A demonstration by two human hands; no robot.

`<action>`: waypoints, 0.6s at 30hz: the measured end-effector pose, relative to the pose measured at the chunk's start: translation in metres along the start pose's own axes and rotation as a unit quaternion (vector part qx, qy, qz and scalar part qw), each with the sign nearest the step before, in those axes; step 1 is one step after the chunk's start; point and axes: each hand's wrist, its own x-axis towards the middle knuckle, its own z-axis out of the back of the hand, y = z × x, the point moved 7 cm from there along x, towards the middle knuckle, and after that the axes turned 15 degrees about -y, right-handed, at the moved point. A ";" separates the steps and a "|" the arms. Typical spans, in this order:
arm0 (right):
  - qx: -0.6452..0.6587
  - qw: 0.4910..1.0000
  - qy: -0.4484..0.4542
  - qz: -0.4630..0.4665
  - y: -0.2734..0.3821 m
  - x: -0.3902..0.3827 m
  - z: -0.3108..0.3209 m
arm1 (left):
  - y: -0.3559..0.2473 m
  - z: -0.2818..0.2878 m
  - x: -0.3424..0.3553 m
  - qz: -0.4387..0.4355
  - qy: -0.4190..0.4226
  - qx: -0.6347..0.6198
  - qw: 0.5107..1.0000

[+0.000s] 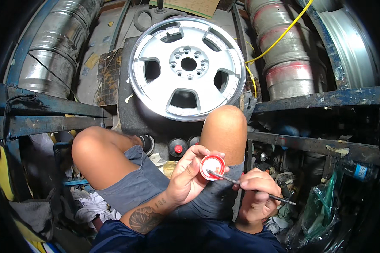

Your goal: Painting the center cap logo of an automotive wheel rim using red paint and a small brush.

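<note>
My left hand (pixel 183 179) holds a small round red cap (pixel 215 161) with a pale inside, fingers and thumb around it between my knees. My right hand (pixel 257 194) grips a thin dark tool (pixel 278 198), perhaps a brush or rod; its tip rests inside the cap, and I cannot make out whether anything is on it. Beyond my hands, a white and silver wheel rim (pixel 156 88) with five spokes lies on a dark padded stand (pixel 130 118), its center holes facing up.
Stacked metal rims (pixel 50 63) stand at the left and more (pixel 287 76) at the right, behind blue steel rails (pixel 316 99). A yellow hose (pixel 278 40) runs past the rim. Containers (pixel 178 147) sit by my foot. Rags (pixel 88 202) and green plastic (pixel 316 198) lie low at the sides.
</note>
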 end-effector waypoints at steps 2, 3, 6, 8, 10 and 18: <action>-0.033 0.999 0.013 0.016 -0.001 0.002 -0.007 | 0.000 0.001 0.000 -0.005 -0.001 0.005 1.000; -0.034 0.999 0.013 0.017 -0.002 0.002 -0.006 | 0.000 0.001 0.000 -0.011 -0.002 0.012 1.000; -0.058 0.997 -0.029 0.045 0.000 0.003 0.001 | 0.000 0.000 0.001 -0.021 0.002 0.017 1.000; -0.054 0.997 -0.042 0.031 0.002 0.005 0.003 | 0.000 0.000 0.001 -0.025 0.005 0.016 1.000; -0.033 0.997 -0.064 0.002 -0.001 0.007 0.007 | -0.002 0.001 0.000 -0.042 -0.008 0.038 0.998; -0.064 0.996 -0.055 -0.004 -0.002 0.012 0.005 | -0.005 0.000 0.000 -0.091 -0.011 0.090 0.992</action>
